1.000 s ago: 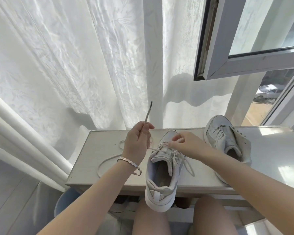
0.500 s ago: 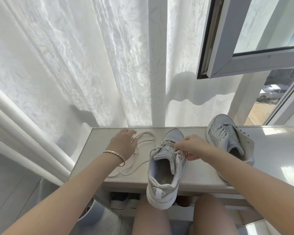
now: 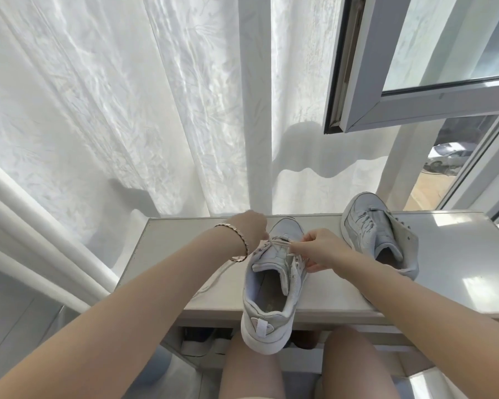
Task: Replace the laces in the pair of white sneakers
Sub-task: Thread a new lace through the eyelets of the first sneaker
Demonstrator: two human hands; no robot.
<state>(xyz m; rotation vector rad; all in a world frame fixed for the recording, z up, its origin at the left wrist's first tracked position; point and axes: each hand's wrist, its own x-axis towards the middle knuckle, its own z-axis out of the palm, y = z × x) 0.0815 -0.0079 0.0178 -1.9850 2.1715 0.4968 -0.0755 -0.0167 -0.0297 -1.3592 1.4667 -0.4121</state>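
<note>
Two white sneakers on the table (image 3: 458,254): the near sneaker (image 3: 268,318) sits in the middle with its heel hanging over the front edge, the other sneaker (image 3: 378,234) off to its right. Both hands are on its lace (image 3: 277,242), left hand (image 3: 251,228) curled round one side, right hand (image 3: 320,249) pinching it over the tongue. Slack trails left.

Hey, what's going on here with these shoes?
A person is lacing the near sneaker, which sits on a low table by a curtain, its heel hanging over the front edge. Both hands are at its front eyelets: the right hand pinches the lace, and the left hand appears to grip it on the other side. The slack trails left across the table. A second sneaker, already laced, lies tilted to the right.
</note>
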